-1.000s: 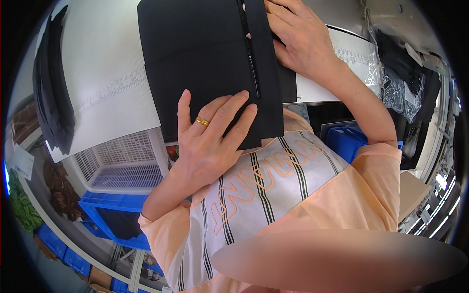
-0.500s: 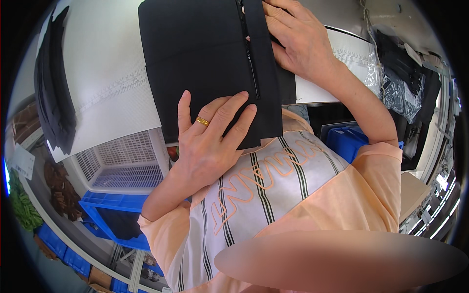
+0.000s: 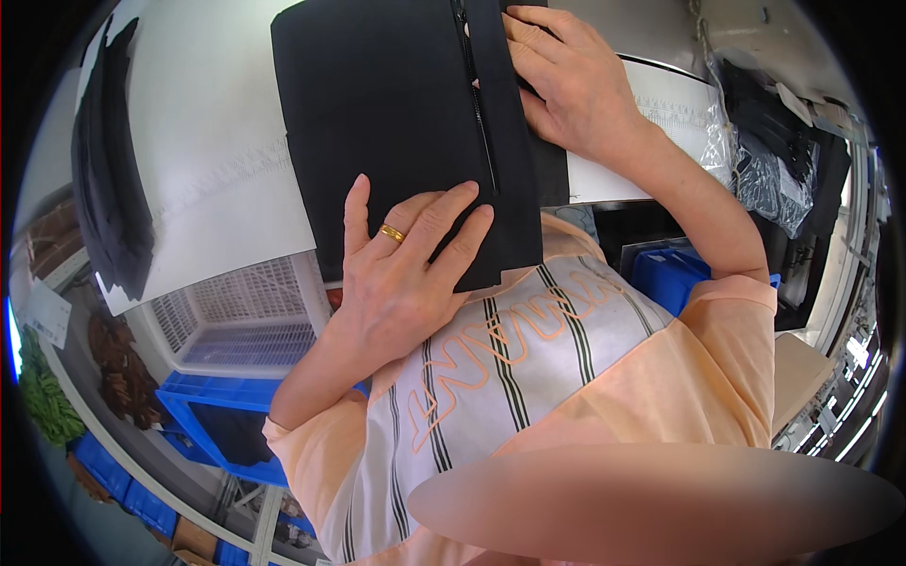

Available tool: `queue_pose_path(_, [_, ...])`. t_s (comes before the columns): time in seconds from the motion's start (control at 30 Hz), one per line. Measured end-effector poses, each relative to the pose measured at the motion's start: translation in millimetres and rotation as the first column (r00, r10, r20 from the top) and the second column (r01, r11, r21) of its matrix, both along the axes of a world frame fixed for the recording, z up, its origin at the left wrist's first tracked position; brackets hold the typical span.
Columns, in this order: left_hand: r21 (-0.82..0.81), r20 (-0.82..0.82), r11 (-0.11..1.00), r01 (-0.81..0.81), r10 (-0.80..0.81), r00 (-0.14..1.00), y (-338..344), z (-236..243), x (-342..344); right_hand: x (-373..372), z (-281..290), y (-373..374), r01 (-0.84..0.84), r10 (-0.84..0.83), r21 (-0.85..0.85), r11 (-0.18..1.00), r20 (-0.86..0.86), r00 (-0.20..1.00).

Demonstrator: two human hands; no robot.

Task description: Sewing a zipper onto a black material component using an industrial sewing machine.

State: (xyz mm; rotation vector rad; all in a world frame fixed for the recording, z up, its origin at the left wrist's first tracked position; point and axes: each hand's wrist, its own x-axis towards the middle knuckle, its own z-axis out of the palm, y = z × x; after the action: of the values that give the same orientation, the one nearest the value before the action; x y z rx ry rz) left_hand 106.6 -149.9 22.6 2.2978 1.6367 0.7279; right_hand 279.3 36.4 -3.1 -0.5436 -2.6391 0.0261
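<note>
Black fabric piece (image 3: 387,132) with a zipper (image 3: 477,104) running down its right side lies flat on our white worktable (image 3: 208,170), its lower edge hanging slightly over the table's near rim toward our body. Our left hand (image 3: 401,274) lies flat, fingers spread, pressing on the fabric's lower right corner, a gold ring (image 3: 392,233) on one finger; it pins, doesn't grip. Our right hand (image 3: 566,80) rests on the narrow strip right of the zipper, fingers curled over its edge; we cannot tell whether it pinches the cloth or only presses.

Change against a second ago: small. The fabric and both hands sit a touch higher and further right in view, the zipper line leans a bit more, the left fingers kept the same spread. We judge it a slight nudge or head shift, so the piece is being aligned, not moved on.

Nearby: a dark garment stack (image 3: 109,179) on the table's left, a white slatted crate (image 3: 236,321) and a blue bin (image 3: 203,415) below, bagged dark items (image 3: 755,160) at right.
</note>
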Motion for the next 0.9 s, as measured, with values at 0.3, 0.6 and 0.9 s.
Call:
queue_pose_path(0.3, [-0.162, -0.092, 0.973, 0.163, -0.179, 0.98, 10.5, 18.0, -12.7, 1.2, -2.6, -3.1, 0.036, -0.036, 0.027, 0.999, -0.026, 0.999])
queue_pose_path(0.6, [-0.259, -0.049, 0.952, 0.165, -0.183, 0.982, 12.2, 24.1, -15.6, -1.2, -2.0, -2.0, 0.044, -0.043, 0.011, 0.999, -0.039, 0.998])
queue_pose_path(0.9, [-0.075, 0.161, 0.987, 0.14, -0.126, 0.979, 84.3, 19.1, -42.6, 0.7, -1.5, -2.8, 0.045, -0.045, 0.007, 0.999, -0.014, 0.999])
